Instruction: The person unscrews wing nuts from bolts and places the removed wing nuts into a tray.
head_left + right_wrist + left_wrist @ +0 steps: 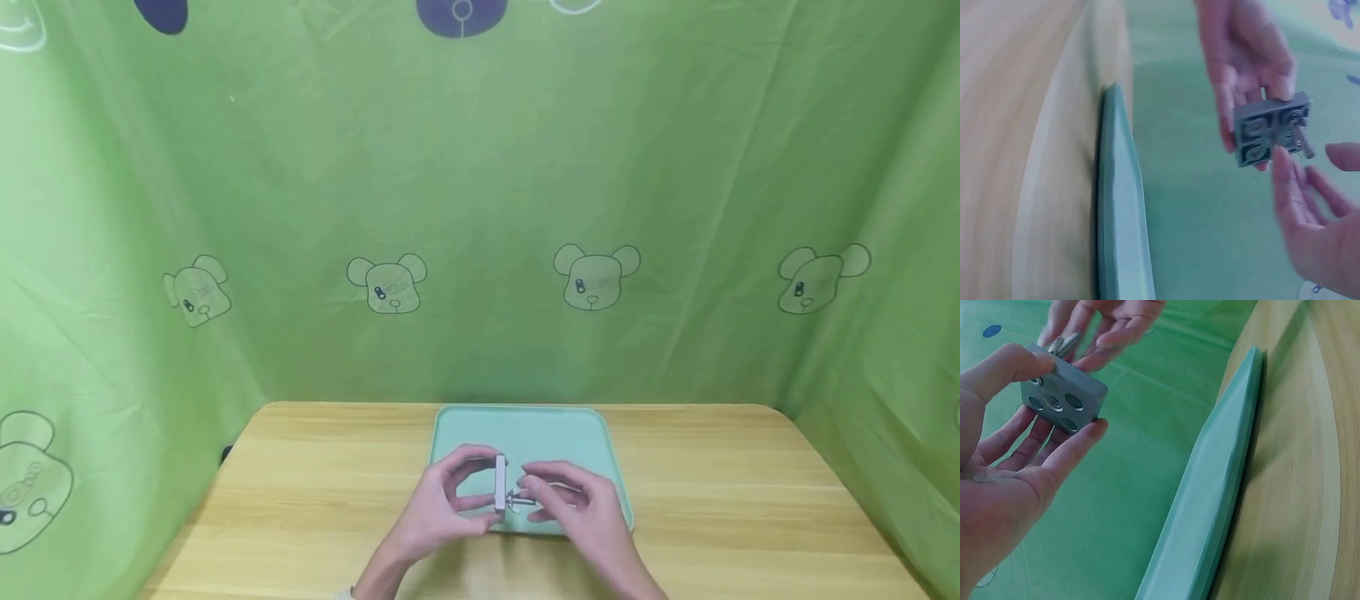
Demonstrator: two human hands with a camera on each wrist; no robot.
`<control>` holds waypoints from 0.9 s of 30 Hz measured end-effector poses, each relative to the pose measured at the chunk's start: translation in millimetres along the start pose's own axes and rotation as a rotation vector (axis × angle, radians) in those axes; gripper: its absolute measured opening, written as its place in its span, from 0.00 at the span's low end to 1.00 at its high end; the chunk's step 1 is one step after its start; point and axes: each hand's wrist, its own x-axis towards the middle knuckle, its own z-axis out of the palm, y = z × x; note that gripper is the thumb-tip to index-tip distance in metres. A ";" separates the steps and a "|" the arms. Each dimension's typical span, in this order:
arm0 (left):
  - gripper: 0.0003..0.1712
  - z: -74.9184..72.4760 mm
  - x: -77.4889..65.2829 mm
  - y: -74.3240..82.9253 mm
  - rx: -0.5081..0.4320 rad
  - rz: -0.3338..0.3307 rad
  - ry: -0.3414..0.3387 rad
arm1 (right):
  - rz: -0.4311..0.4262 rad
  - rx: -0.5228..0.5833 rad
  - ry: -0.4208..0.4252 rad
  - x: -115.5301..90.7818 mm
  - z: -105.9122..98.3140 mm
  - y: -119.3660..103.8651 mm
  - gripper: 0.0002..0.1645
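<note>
A grey metal block (1066, 394) with several round holes, one of them threaded, is gripped at its edges by my left hand (438, 504), thumb on one side and fingers on the other. The block's other face, in the right wrist view, has raised and recessed shapes. From that face sticks out a threaded screw (1304, 139); two threaded ends show in the left wrist view. My right hand (585, 504) is beside the screw, fingers loosely bent and thumb apart from them. One right fingertip (1281, 156) lies right at the block's lower edge.
Below the hands, a light teal tray (525, 425) with a raised rim lies on the wooden table (337, 467). Green cloth (480, 167) printed with bear heads hangs behind the table and along both sides.
</note>
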 end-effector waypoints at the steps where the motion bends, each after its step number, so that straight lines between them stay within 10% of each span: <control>1: 0.39 0.6 -0.1 -0.2 0.019 0.009 -0.004 | 0.110 0.042 -0.010 0.0 -0.8 -1.2 0.16; 5: 0.39 3.5 -0.5 -0.5 0.099 0.032 -0.012 | 0.319 0.091 -0.105 1.4 -4.5 -2.1 0.23; 18: 0.40 7.2 -0.4 -2.2 0.193 0.019 -0.032 | 0.392 0.075 -0.168 2.4 -8.8 5.8 0.20; 27: 0.38 4.3 -0.8 -3.9 0.091 0.003 -0.024 | 0.145 -0.123 -0.072 -2.1 2.1 -1.5 0.13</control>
